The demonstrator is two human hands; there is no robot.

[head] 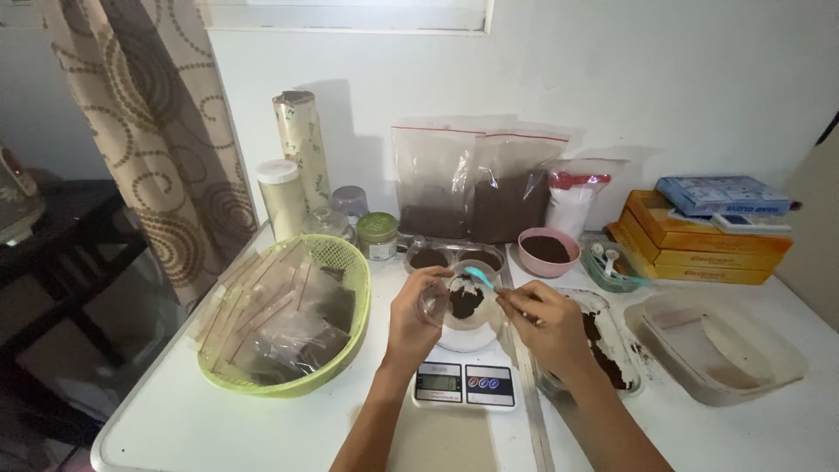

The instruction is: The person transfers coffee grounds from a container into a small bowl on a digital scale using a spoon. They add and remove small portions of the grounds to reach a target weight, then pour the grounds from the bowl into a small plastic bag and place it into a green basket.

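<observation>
My left hand [412,319] grips a small clear plastic cup [446,301], tilted on its side, with dark brown powder inside. My right hand [544,322] holds a small teal spoon [480,279] whose tip reaches into the cup's mouth. Both hands hover over a white bowl [472,330] standing on a white digital kitchen scale [465,383]. A clear tray [612,350] with dark powder lies just right of my right hand.
A green basket [350,262] of clear packets sits at left. Behind are a pink bowl [547,252] of powder, two zip bags [476,183], jars [377,234], a paper roll [302,140]. Orange boxes [699,245] and a white container [725,350] lie right.
</observation>
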